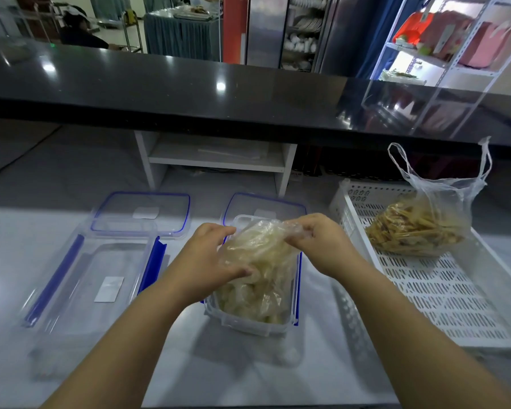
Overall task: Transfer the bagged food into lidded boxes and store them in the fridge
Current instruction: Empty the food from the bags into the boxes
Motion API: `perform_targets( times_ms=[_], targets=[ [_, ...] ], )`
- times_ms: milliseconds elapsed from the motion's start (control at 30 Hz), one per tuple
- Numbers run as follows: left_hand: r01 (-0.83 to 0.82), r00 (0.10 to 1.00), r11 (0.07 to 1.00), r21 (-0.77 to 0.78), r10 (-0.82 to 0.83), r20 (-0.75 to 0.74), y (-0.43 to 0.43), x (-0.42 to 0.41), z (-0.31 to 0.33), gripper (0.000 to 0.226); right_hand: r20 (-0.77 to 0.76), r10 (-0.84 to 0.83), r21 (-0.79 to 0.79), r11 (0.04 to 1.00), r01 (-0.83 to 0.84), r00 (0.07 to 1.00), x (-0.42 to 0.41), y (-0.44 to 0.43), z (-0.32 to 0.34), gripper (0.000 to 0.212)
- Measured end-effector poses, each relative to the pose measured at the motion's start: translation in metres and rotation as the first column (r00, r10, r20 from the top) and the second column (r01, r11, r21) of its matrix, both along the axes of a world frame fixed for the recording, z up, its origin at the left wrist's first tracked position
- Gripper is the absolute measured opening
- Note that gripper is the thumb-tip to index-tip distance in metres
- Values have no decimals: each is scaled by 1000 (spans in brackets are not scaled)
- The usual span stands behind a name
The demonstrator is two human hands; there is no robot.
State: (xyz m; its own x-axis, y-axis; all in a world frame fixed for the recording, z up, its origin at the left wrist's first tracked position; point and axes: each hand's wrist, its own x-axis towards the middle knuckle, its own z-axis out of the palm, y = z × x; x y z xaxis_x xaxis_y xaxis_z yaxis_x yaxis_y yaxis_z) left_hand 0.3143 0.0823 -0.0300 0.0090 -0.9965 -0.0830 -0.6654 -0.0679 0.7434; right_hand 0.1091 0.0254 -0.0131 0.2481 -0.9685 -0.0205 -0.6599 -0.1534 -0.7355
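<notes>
Pale food bag (257,261) sits inside the middle box (248,323), right in front of me, both on the bench (278,376). The box's long axis runs away from me and the bag lies along it, bunched plastic top at the far end.

Left hand (210,255): fingers and thumb curled on the bag's left flank, holding it. Right hand (316,243): pinching the loose plastic at the top.

Judgement: the next move is emptying the bag or tucking it in, and the plastic end is on the right hand's side, so the right works it while the left steadies.

This box's lid (263,203) lies just behind it.

Second bag (416,231) is in the white tray (425,290) to the right, nearer my right hand. Empty box (86,276) is to the left, nearer my left hand, its lid (142,212) behind it.
</notes>
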Motion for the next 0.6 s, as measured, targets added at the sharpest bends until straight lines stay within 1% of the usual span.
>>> perform_targets(
  times_ms=[33,133,167,267,300,367,433,500,533,600],
  targets=[
    [-25,1000,1000,-11,25,-12,1,2,0,69,18,-10,-26,1000,10,1000,1,0,0,15],
    [-59,996,996,-68,63,58,1,5,2,35,52,-66,-36,997,68,996,3,1,0,16],
    [-68,996,993,-96,74,57,0,6,3,25,68,-85,-35,996,88,994,4,0,-1,16],
    [-110,994,974,-196,109,-17,-3,4,10,10,115,-121,-98,986,133,986,6,-3,1,9],
    [-118,993,966,-229,110,-46,-5,3,14,8,128,-122,-136,981,139,984,6,-3,5,5],
    [-125,988,949,-288,94,-119,-7,1,22,5,170,-119,-181,972,149,978,6,-3,13,5],
    [-134,971,940,-314,62,-230,-10,-1,30,8,217,-112,-182,971,153,970,5,0,21,7],
    [-130,951,946,-297,35,-306,-13,-3,34,13,237,-63,-125,988,95,970,5,6,28,15],
    [-117,945,953,-280,20,-325,-14,-5,35,14,227,-16,-68,997,32,974,5,9,30,22],
    [-89,929,966,-241,-6,-369,-14,-10,35,14,181,105,57,992,-117,978,7,18,31,42]
  ],
)
